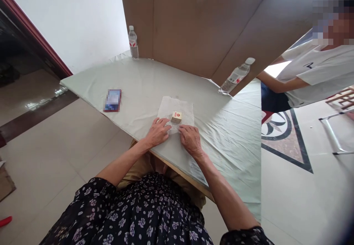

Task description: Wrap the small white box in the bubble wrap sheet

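Note:
A small cream box (176, 117) with red printing rests on a thin, whitish, translucent wrapping sheet (184, 105). The sheet lies spread on the cloth-covered table, its near edge crinkled and slightly shiny. At its near left corner, my left hand (159, 131) has its fingers closed on that edge. My right hand (190, 138) pinches the same edge farther right, thumb and fingers together. Both hands are just in front of the box, apart from each other. Whether the sheet is bubble wrap or plain film, I cannot tell.
A pixelated flat item with a red edge (112, 100) lies at the table's left. Behind stands a brown cardboard screen (193, 27), with one water bottle (133, 42) at its left and another water bottle (237, 76) at its right. Another person (318, 71) is beyond the right side.

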Demonstrator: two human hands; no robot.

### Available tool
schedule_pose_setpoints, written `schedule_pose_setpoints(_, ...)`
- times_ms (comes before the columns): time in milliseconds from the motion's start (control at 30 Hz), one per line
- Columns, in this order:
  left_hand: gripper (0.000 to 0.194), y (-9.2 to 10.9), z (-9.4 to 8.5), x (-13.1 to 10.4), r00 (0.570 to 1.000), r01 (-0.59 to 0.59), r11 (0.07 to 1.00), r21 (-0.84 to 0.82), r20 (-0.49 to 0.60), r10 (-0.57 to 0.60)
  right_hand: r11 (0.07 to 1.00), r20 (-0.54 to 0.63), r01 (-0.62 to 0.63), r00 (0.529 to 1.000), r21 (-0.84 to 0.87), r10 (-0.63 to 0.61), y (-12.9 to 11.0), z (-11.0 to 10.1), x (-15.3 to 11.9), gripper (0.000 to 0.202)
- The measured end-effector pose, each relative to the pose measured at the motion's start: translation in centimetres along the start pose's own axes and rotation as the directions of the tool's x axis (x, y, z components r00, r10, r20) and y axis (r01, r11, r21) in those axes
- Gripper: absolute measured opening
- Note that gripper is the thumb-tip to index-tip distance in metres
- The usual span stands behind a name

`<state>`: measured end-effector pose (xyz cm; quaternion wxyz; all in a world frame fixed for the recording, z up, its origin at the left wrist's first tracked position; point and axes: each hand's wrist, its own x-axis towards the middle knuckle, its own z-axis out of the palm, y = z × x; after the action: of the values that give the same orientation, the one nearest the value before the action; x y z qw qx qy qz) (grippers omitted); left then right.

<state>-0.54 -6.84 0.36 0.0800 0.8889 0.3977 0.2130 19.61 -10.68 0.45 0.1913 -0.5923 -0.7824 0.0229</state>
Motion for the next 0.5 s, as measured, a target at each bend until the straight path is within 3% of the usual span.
schedule_pose_setpoints(67,0.018,0.1,0.3,0.2,0.998,0.028,0.999,-0.043,-0.049,-0.03,1.0,-0.018,-0.011,1.0,0.022,0.011,-0.1,-0.1,0.2,0.029)
schedule_pose_setpoints(200,0.016,0.6,-0.4,-1.1,0.994,0.058,0.995,-0.076,-0.093,-0.065,0.996,-0.002,0.003,1.0,0.088,-0.003,-0.4,-1.1,-1.0,0.027)
schedule_pose_setpoints(400,0.012,1.7,-2.3,-4.5,0.999,0.035,0.988,-0.152,-0.008,-0.037,0.978,0.082,0.01,0.996,0.21,-0.028,-1.8,-1.7,-4.1,0.024)
schedule_pose_setpoints(500,0.024,1.8,-2.3,-5.0,0.999,0.032,0.99,-0.136,0.01,-0.03,0.965,0.105,-0.031,0.994,0.259,0.004,-2.2,-1.9,-4.7,0.024)
